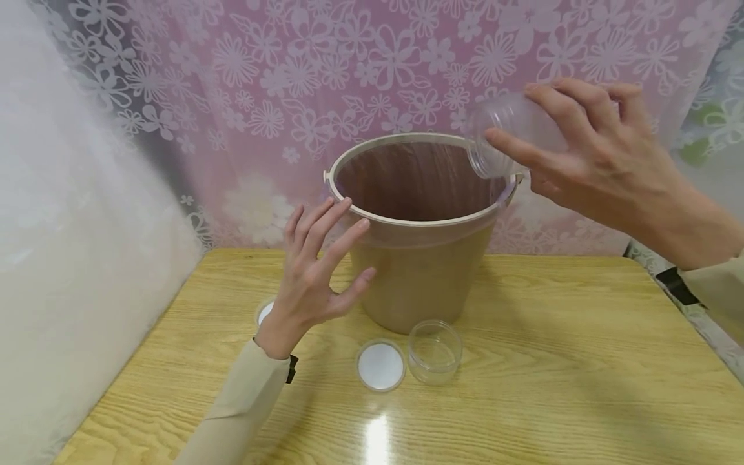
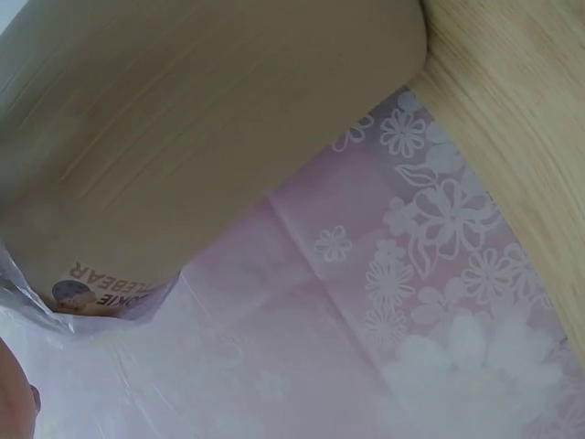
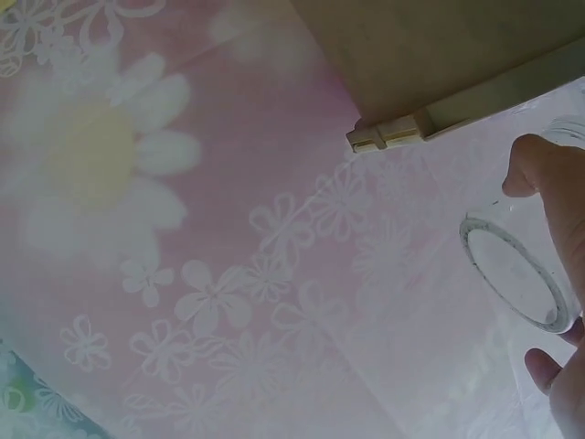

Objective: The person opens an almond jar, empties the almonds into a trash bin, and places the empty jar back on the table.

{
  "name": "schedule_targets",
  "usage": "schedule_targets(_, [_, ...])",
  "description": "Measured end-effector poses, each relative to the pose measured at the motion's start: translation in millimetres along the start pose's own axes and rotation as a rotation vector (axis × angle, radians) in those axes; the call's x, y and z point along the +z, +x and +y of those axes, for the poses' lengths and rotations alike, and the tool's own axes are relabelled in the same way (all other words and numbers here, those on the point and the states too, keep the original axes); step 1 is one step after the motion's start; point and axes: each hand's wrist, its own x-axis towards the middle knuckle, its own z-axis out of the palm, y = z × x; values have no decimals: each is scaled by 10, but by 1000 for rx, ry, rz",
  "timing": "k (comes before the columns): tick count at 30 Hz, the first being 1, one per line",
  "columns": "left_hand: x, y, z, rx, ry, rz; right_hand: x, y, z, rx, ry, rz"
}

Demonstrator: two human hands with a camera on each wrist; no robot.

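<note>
A tan bucket (image 1: 421, 278) with a pale rim stands upright, a thin see-through liner folded over its edge. Above the right part of that rim, my right hand (image 1: 604, 142) grips a clear jar (image 1: 511, 132), tilted with its mouth down toward the bucket. The jar's round base (image 3: 516, 274) shows in the right wrist view, and no contents can be made out. My left hand (image 1: 316, 265) has its fingers spread at the bucket's near left side, fingertips by the rim; whether they touch cannot be told. It holds nothing.
In front of the bucket, a white round lid (image 1: 380, 366) lies on the wooden table (image 1: 552, 387) beside a short clear jar (image 1: 434, 355). Another white disc (image 1: 265, 311) is partly hidden behind the left wrist. A pink flowered curtain (image 1: 349, 64) hangs behind the bucket.
</note>
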Motion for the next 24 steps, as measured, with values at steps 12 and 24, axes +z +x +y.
schedule_targets(12, [-182,-131,16,5,15,0,-152,-104,-111,117,46,88])
schedule_targets(24, [-315,-325,21,-11,41,-36,-241,-345,-201,203,29,102])
